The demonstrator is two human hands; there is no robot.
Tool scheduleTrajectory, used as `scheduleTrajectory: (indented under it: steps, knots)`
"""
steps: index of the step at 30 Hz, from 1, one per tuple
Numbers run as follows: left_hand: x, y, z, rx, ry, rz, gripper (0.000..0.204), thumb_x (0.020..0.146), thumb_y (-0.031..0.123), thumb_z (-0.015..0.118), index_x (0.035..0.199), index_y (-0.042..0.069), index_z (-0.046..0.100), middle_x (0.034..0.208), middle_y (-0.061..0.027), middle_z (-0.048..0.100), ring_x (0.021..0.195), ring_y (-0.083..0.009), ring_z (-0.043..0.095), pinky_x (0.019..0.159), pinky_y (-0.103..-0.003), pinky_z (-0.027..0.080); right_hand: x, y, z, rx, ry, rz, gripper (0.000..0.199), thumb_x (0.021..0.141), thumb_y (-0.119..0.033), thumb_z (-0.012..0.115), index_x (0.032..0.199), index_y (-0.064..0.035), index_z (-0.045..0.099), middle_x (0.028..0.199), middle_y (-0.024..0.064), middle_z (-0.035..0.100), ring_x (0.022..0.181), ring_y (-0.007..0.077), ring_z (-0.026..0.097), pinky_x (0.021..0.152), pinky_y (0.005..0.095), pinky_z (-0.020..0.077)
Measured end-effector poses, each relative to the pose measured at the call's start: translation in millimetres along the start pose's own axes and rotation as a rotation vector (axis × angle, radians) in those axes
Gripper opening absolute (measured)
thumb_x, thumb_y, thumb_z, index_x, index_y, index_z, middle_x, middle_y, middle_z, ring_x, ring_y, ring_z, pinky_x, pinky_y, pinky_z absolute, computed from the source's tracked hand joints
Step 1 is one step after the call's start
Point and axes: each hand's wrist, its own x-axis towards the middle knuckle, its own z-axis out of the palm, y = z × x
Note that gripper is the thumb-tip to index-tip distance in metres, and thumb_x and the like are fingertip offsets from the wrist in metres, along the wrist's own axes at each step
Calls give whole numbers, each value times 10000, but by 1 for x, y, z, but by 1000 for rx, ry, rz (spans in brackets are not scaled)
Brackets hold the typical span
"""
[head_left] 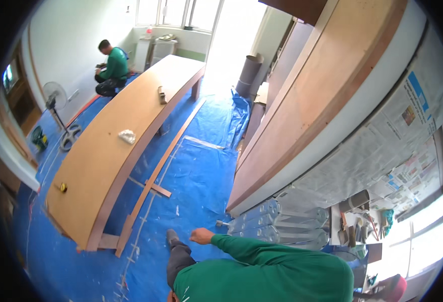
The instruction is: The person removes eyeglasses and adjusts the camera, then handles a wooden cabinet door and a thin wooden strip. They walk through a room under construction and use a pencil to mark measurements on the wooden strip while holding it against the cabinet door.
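My right hand (201, 235), at the end of a green sleeve, hangs above the blue floor sheet (209, 191) with its fingers curled and nothing visible in them. It touches no object. Only a sliver of my left hand (170, 297) shows at the lower edge; its fingers are hidden. To the left stands a long wooden table-like piece (98, 151). On its top lie a yellow-and-black tape measure (63, 187), a crumpled whitish wad (127, 136) and a small dark tool (161, 95) that looks like a hand plane. A long wooden strip (153, 176) runs along its near side.
A co-worker in green (115, 65) crouches by the far wall, near a standing fan (56, 100). On the right rise a large wooden panel (307, 100) and newspaper-covered surfaces (362, 151). Shiny, ribbed grey objects (277, 221) lie beside my arm. A bright doorway (236, 45) stands at the back.
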Motion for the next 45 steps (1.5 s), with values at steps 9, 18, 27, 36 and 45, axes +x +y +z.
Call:
scheduleTrajectory:
  steps: [9, 18, 27, 36, 45]
  knots:
    - [242, 172, -9, 142, -225, 83, 284, 958, 211, 682, 1158, 26, 762, 1047, -229, 758, 954, -285, 765, 817, -383, 556, 23, 137, -99, 28, 213, 549, 459, 882, -468, 652, 964, -37, 788, 981, 236, 756, 958, 430, 729, 883, 517, 567]
    - [452, 259, 99, 254, -510, 193, 269, 984, 214, 608, 981, -41, 695, 689, -194, 580, 713, -110, 504, 627, -399, 440, 47, 216, -98, 300, 159, 727, 514, 938, -479, 638, 1098, -4, 749, 1081, 264, 742, 1048, 455, 701, 931, 543, 543]
    - [568, 433, 250, 15, -131, 283, 214, 840, 102, 607, 954, 4, 759, 931, -219, 703, 877, -400, 676, 779, -462, 530, 109, 286, -330, -2, 11, 601, 353, 961, -316, 607, 1075, 11, 670, 945, 197, 755, 825, 344, 745, 705, 438, 590]
    - [692, 499, 348, 149, -146, 128, 245, 856, 37, 615, 1038, -20, 768, 992, -229, 756, 893, -393, 718, 805, -466, 547, 326, 380, -566, -236, 142, 541, 405, 1003, -380, 633, 1236, -59, 718, 1189, 165, 739, 996, 321, 739, 904, 447, 576]
    - [917, 658, 342, 392, -785, 413, 375, 876, 255, 719, 1145, -3, 765, 1095, -241, 761, 1050, -377, 713, 962, -438, 534, 354, 177, -820, 393, 529, 600, 456, 984, -428, 668, 1232, -50, 727, 1097, 164, 761, 1003, 279, 728, 912, 401, 553]
